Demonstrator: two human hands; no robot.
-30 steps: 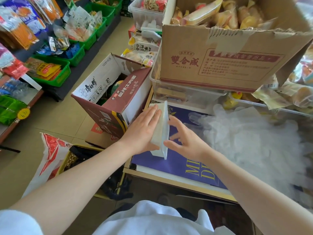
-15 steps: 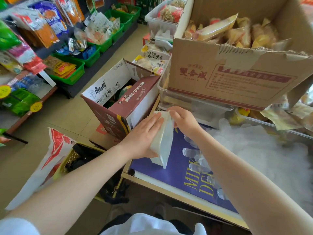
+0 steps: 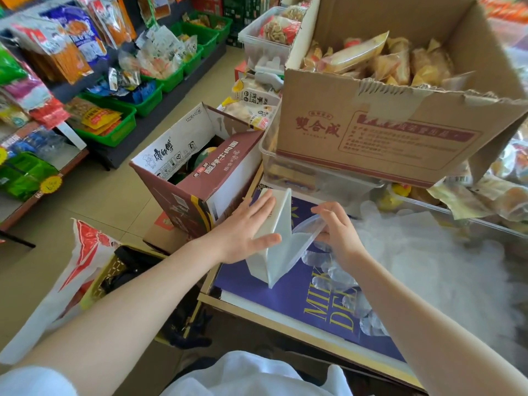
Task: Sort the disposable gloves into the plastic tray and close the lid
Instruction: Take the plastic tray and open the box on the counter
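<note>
- Left hand (image 3: 243, 227), fingers straight, presses flat against the upright white plastic tray (image 3: 271, 241).
- Right hand (image 3: 337, 230) pinches its clear lid (image 3: 308, 238).
- Disposable gloves (image 3: 428, 261) lie heaped on the surface (image 3: 285, 287).
- Cardboard box (image 3: 385, 132) holds snack packets.

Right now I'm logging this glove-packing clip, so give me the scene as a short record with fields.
setting: shop aisle, work surface with a purple printed mat
tray: white plastic tray stood on edge on the mat
lid: clear lid swung open from the tray
left hand: left hand flat against the tray's outer side, fingers straight
right hand: right hand pinches the lid's edge
gloves: loose pile of clear gloves right of the tray, some trailing under the right forearm
behind: cardboard box of snack packets
lid closed: no
</note>
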